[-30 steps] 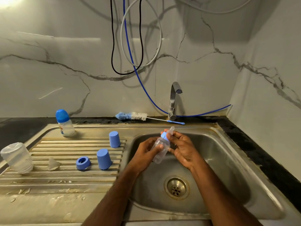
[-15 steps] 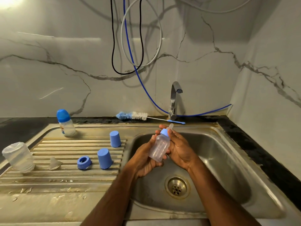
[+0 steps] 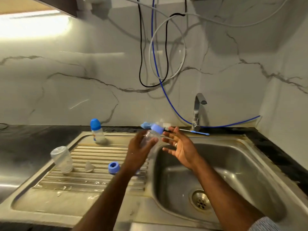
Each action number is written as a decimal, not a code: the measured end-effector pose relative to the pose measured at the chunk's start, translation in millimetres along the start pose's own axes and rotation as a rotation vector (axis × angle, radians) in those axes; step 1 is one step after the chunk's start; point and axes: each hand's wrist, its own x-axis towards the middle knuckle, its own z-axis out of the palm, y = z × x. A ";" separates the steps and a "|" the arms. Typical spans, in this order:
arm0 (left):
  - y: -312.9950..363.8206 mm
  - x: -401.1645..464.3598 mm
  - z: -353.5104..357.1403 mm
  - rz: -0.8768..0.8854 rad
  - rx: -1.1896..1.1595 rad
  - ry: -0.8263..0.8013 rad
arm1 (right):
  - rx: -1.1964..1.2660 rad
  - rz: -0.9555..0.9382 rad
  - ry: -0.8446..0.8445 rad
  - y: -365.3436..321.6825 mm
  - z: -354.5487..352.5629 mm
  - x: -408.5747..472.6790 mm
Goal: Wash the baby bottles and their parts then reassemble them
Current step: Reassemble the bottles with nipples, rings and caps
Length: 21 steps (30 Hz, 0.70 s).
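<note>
One-handed carry of a reassembled bottle above the sink's edge.

The left hand [image 3: 139,151] grips the clear bottle [image 3: 150,139] round its body, fingers curled, blue collar [image 3: 157,128] uppermost and tilted toward the wall; the right hand [image 3: 180,148] hangs just beside it with fingers spread, holding nothing. The likely fault is a slip: the bottle looks wet and smooth and is held by one hand only, so it could drop onto the draining surface [image 3: 93,164] or into the basin [image 3: 233,164] and knock the loose blue ring [image 3: 113,167] or the small clear teat [image 3: 89,167]. Motion blur hides whether a teat sits in the collar. The bottle appears empty and translucent. A capped bottle [image 3: 97,130] and an upturned clear bottle [image 3: 62,158] stand well apart.
</note>
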 end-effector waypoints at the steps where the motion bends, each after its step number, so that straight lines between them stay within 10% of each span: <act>1: 6.4 6.9 -18.2 0.010 0.034 0.060 | -0.076 -0.036 0.063 1.7 10.4 9.1; 7: 13.5 26.2 -97.1 -0.009 0.247 0.174 | -1.052 -0.195 0.041 40.1 50.0 60.1; 12: -10.0 20.2 -123.1 -0.053 0.455 0.139 | -1.302 -0.142 -0.100 71.7 68.7 72.1; 16: -21.7 15.6 -131.0 -0.073 0.466 0.135 | -1.223 -0.215 0.101 79.7 78.7 77.8; 21: -28.8 14.6 -136.8 -0.056 0.483 0.164 | -0.333 -0.169 0.283 50.8 99.0 79.4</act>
